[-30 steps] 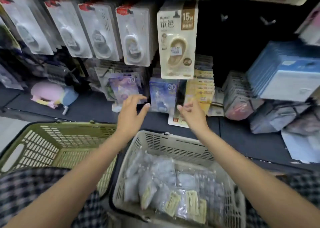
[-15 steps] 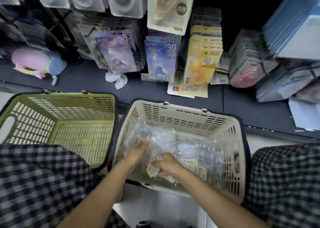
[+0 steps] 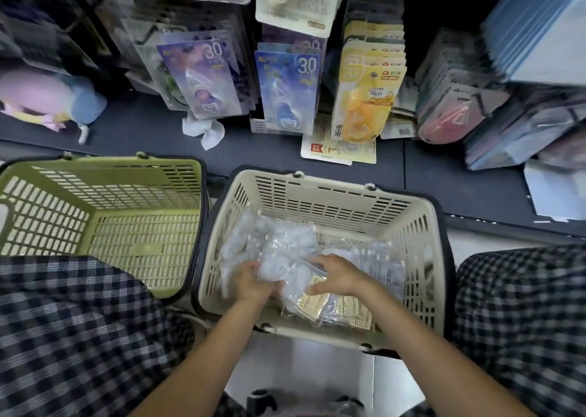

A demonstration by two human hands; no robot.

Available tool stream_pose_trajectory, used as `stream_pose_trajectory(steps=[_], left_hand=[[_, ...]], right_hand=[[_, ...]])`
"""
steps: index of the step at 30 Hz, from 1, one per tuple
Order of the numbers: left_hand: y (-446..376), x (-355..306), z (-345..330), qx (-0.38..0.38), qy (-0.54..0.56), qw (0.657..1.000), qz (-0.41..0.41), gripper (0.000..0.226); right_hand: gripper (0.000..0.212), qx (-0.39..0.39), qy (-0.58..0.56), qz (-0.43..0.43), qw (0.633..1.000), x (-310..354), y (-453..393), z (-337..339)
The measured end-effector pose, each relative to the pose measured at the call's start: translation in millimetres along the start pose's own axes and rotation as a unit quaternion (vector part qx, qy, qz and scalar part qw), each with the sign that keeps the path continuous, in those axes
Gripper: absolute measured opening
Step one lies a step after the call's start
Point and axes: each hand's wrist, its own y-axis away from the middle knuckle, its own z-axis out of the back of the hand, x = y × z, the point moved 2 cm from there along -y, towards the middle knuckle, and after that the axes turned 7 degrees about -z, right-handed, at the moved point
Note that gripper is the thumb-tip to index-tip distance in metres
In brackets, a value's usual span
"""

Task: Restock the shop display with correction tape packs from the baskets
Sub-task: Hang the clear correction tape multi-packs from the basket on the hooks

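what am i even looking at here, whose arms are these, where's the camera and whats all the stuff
There is no machine here. The single picture comes from a wide-angle camera worn on a person's head, looking forward and down, so the two bare arms are that person's own. The checked fabric at both lower sides is their clothing.

Two plastic shopping baskets sit in front of them. The green slatted basket shows nothing inside. The beige slatted basket holds clear plastic bags of small packs.

Both hands are down in the beige basket. The left hand and the right hand grip one clear plastic bag between them.

Beyond the baskets is a dark shop shelf with correction tape packs: purple cards, blue cards and yellow cards.
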Motion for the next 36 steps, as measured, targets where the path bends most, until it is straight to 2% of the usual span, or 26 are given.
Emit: stream_pose_trajectory(steps=[2, 4, 5, 8, 10, 12, 14, 17, 19, 21, 24, 25, 26, 27, 29, 31, 33, 36], left_hand=[[-1, 2, -4, 0.011, -0.031, 0.999, -0.008, 0.065], [-1, 5, -5, 0.019, 0.0, 1.0, 0.019, 0.067], [0, 5, -5, 0.03, 0.034, 0.998, 0.033, 0.073], [-2, 5, -5, 0.057, 0.107, 0.992, 0.032, 0.101], [-1, 2, -6, 0.055, 0.139, 0.989, 0.018, 0.099], [2, -3, -9, 0.064, 0.188, 0.98, 0.017, 0.087], [7, -8, -17, 0.098, 0.194, 0.976, 0.018, 0.067], [15, -15, -37, 0.183, 0.076, 0.98, -0.017, 0.044], [19, -17, -53, 0.226, 0.011, 0.973, -0.034, 0.048], [23, -18, -65, 0.259, -0.006, 0.965, -0.027, 0.051], [25, -14, -78, 0.297, 0.05, 0.953, 0.019, 0.045], [23, -11, -81, 0.302, 0.069, 0.951, 0.029, 0.043], [22, -10, -83, 0.303, 0.081, 0.949, 0.035, 0.041], [21, -8, -84, 0.305, 0.09, 0.947, 0.042, 0.042], [19, -7, -86, 0.302, 0.105, 0.946, 0.057, 0.054], [16, -5, -91, 0.297, 0.135, 0.942, 0.086, 0.067], [15, -6, -94, 0.295, 0.165, 0.935, 0.109, 0.071], [15, -8, -96, 0.29, 0.212, 0.924, 0.134, 0.071]], right_hand=[[0.086, 0.005, 0.048, -0.008, 0.999, -1, -3, -6], [0.09, 0.018, 0.066, -0.021, 0.997, 1, -7, -10], [0.086, 0.033, 0.067, -0.027, 0.997, 3, -8, -11], [0.057, 0.057, 0.037, -0.038, 0.997, 2, -9, -4], [0.051, 0.055, -0.013, -0.045, 0.997, -9, -5, 8], [0.041, 0.037, -0.106, -0.045, 0.993, -22, 0, 21], [0.042, 0.008, -0.247, -0.055, 0.967, -35, 3, 29], [0.049, -0.048, -0.371, -0.097, 0.922, -48, 4, 26], [0.057, -0.057, -0.429, -0.118, 0.894, -51, 3, 21], [0.062, -0.06, -0.484, -0.129, 0.863, -51, 3, 18], [0.064, -0.059, -0.573, -0.124, 0.808, -50, -1, 10], [0.06, -0.061, -0.582, -0.12, 0.802, -49, -2, 7], [0.056, -0.074, -0.561, -0.121, 0.816, -47, -4, 3], [0.056, -0.095, -0.509, -0.134, 0.845, -46, -6, 0], [0.077, -0.122, -0.377, -0.186, 0.899, -46, -9, -8], [0.089, -0.138, -0.344, -0.197, 0.907, -45, -6, -13], [0.089, -0.142, -0.361, -0.177, 0.905, -45, -3, -13], [0.087, -0.102, -0.399, -0.157, 0.898, -45, 7, -6]])
